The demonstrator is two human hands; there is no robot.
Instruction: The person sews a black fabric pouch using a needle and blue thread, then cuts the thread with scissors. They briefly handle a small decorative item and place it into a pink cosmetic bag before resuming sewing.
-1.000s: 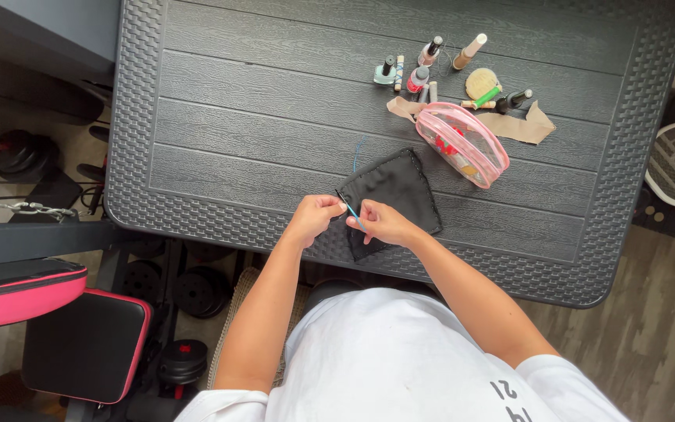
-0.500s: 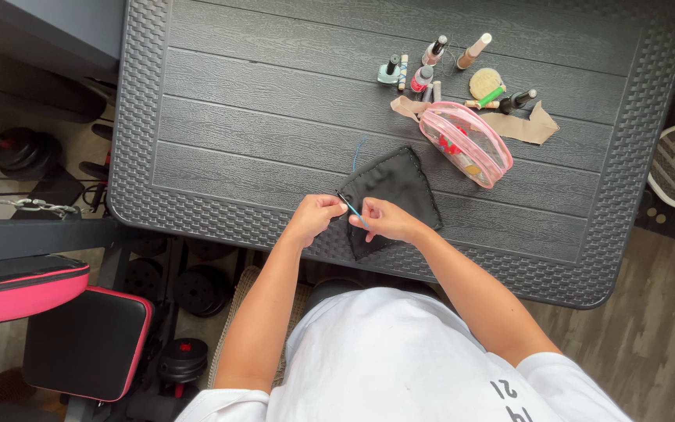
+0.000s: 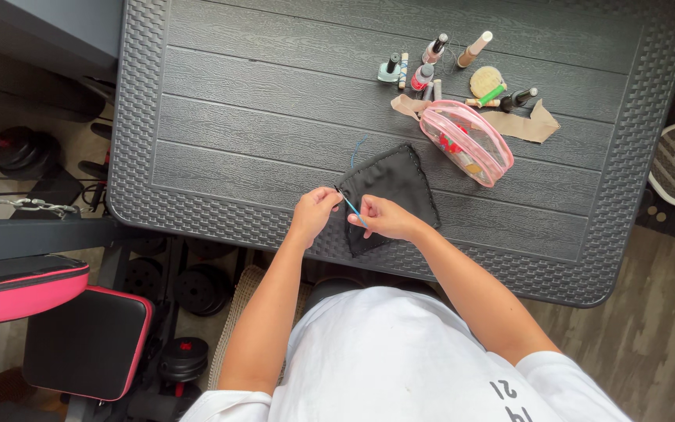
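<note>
Filling most of the view is a dark grey slatted plastic bench (image 3: 275,94); from where I stand, the person leans over its near edge. At about 6 o'clock on it lies a black fabric piece (image 3: 391,184) with stitching along its edges, flat, limp and light by the look of it; I'd take it at a stitched edge, since the cloth would fold anywhere else. At 2 o'clock sits a pink-trimmed clear pouch (image 3: 466,142) on a beige cloth strip (image 3: 529,125), with nail polish bottles (image 3: 423,66) just beyond. The right hand (image 3: 384,219) presses on the fabric's near corner, its grip pinching a thin blue tool (image 3: 351,208), likely slippery. The left hand (image 3: 314,212) has its grip pinched shut at the tool's far tip, on thread or cloth; I cannot tell which.
</note>
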